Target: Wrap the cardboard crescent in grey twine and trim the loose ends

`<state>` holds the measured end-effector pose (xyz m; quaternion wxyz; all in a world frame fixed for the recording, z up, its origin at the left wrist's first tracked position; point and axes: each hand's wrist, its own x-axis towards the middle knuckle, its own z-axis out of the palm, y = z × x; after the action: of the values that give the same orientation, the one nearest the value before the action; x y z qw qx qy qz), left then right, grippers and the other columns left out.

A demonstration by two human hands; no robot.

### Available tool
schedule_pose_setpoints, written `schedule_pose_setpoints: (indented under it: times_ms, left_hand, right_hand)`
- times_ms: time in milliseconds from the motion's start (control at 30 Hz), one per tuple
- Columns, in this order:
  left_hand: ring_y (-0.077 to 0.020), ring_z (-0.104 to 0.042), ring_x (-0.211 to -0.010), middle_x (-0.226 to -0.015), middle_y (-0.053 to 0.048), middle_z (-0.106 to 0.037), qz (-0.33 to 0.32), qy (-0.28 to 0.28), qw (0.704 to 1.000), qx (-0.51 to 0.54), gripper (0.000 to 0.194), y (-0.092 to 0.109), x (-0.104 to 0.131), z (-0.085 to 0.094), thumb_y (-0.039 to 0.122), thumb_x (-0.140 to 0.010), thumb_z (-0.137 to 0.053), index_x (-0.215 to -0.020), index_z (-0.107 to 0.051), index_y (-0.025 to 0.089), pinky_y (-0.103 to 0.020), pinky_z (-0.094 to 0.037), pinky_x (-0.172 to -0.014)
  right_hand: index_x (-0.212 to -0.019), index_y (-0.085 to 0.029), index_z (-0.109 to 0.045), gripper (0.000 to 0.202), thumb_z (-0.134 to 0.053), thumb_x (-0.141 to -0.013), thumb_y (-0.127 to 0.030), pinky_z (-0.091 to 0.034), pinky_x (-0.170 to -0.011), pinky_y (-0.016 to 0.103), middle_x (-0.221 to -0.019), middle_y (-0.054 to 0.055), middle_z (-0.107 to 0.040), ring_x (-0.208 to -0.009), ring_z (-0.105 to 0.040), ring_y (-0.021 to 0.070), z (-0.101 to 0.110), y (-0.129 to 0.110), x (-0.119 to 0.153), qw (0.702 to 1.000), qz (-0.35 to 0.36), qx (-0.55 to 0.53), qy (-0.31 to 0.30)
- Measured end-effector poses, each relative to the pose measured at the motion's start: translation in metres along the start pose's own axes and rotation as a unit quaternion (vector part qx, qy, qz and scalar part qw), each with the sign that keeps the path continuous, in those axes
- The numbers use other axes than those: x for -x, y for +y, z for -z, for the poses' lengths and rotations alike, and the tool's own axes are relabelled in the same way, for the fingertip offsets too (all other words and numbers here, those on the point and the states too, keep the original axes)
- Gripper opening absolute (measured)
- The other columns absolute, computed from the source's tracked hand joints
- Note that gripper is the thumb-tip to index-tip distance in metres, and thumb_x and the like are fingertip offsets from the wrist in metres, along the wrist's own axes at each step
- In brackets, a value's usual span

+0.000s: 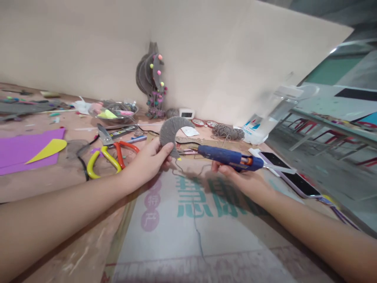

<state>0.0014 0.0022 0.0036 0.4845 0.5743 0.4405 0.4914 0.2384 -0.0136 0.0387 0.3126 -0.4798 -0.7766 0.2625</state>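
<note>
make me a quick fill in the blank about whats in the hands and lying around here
The crescent wrapped in grey yarn is held by the person's ____ hand.
The right hand holds a ____ plastic glue gun with a translucent stick at its back.
A flat yellow teardrop-shaped piece overlaps a ____ sheet.
The phone in a pale purple case lies with its black screen facing ____.

Missing words: left; blue; purple; up.

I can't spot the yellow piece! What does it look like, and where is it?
On the table's left side lies a big purple sheet. The yellow piece rests on its right part. It's flat, rounded at one end and pointed at the other, unlike the looped yellow handles nearby.
</note>
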Motion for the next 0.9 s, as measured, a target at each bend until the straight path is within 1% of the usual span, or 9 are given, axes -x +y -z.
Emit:
schedule_pose_setpoints:
  times_ms: [67, 133, 333, 433, 600, 700, 900]
  left_hand:
    - [-0.0066, -0.046, -0.051, -0.064, 0.005, -0.05, -0.008, 0.001, 1.0, -0.018, 0.018, 0.0, 0.001, 0.001, 0.036, -0.086, -0.05, -0.088, -0.048, 0.018, -0.017, -0.037, -0.046]
    - [-0.0068, -0.046, -0.052, -0.066, 0.004, -0.05, -0.022, 0.002, 0.999, -0.04, 0.019, 0.001, 0.002, 0.001, 0.037, -0.086, -0.05, -0.088, -0.049, 0.018, -0.017, -0.037, -0.047]
    - [-0.0082, -0.047, -0.056, -0.067, 0.004, -0.051, -0.046, 0.01, 0.996, -0.074, 0.018, 0.003, 0.003, 0.001, 0.036, -0.087, -0.048, -0.086, -0.049, 0.018, -0.019, -0.04, -0.05]
    - [-0.0081, -0.047, -0.055, -0.066, 0.004, -0.051, -0.048, 0.012, 0.996, -0.071, 0.018, 0.003, 0.003, 0.001, 0.035, -0.087, -0.048, -0.085, -0.049, 0.017, -0.019, -0.039, -0.049]
    - [-0.0087, -0.048, -0.057, -0.067, 0.003, -0.052, -0.041, 0.011, 0.997, -0.065, 0.019, 0.003, 0.003, 0.002, 0.035, -0.087, -0.048, -0.086, -0.05, 0.017, -0.019, -0.039, -0.049]
    - [-0.0084, -0.048, -0.055, -0.067, 0.003, -0.052, -0.031, 0.006, 0.998, -0.052, 0.019, 0.004, 0.003, 0.001, 0.036, -0.087, -0.049, -0.087, -0.05, 0.017, -0.019, -0.04, -0.049]
    - [-0.0077, -0.049, -0.052, -0.065, 0.003, -0.053, -0.023, 0.007, 0.999, -0.039, 0.02, 0.003, 0.002, 0.0, 0.037, -0.086, -0.051, -0.084, -0.049, 0.017, -0.019, -0.041, -0.046]
  right_hand:
    - [-0.078, -0.023, -0.06, 0.018, -0.058, -0.077, -0.041, -0.053, -0.075, 0.033, -0.084, 0.004, -0.068, -0.082, -0.065, 0.0219, -0.004, 0.001, 0.001, 0.999, 0.002, -0.017, -0.029]
    - [-0.079, -0.024, -0.06, 0.016, -0.061, -0.075, -0.039, -0.053, -0.075, 0.034, -0.084, 0.003, -0.069, -0.084, -0.065, 0.0227, -0.008, 0.002, 0.001, 0.999, 0.001, -0.033, -0.042]
    - [-0.072, -0.024, -0.054, 0.016, -0.062, -0.073, -0.038, -0.051, -0.063, 0.031, -0.069, 0.0, -0.061, -0.065, -0.061, 0.0185, -0.012, 0.002, -0.002, 1.0, -0.011, 0.001, -0.009]
    - [-0.072, -0.025, -0.052, 0.017, -0.063, -0.071, -0.037, -0.051, -0.062, 0.029, -0.068, 0.0, -0.06, -0.064, -0.06, 0.018, -0.012, 0.002, -0.003, 1.0, -0.012, -0.006, -0.01]
    - [-0.071, -0.023, -0.05, 0.024, -0.064, -0.07, -0.041, -0.049, -0.06, 0.028, -0.069, 0.0, -0.06, -0.063, -0.059, 0.0167, -0.013, 0.002, -0.003, 1.0, -0.016, 0.007, -0.014]
    - [-0.072, -0.023, -0.05, 0.023, -0.064, -0.07, -0.042, -0.049, -0.06, 0.027, -0.071, 0.0, -0.06, -0.063, -0.059, 0.0159, -0.014, 0.003, -0.003, 1.0, -0.01, 0.007, -0.015]
    - [-0.072, -0.023, -0.051, 0.023, -0.064, -0.07, -0.042, -0.048, -0.059, 0.028, -0.067, -0.001, -0.058, -0.062, -0.058, 0.0159, -0.015, 0.004, -0.004, 1.0, -0.02, 0.013, -0.012]
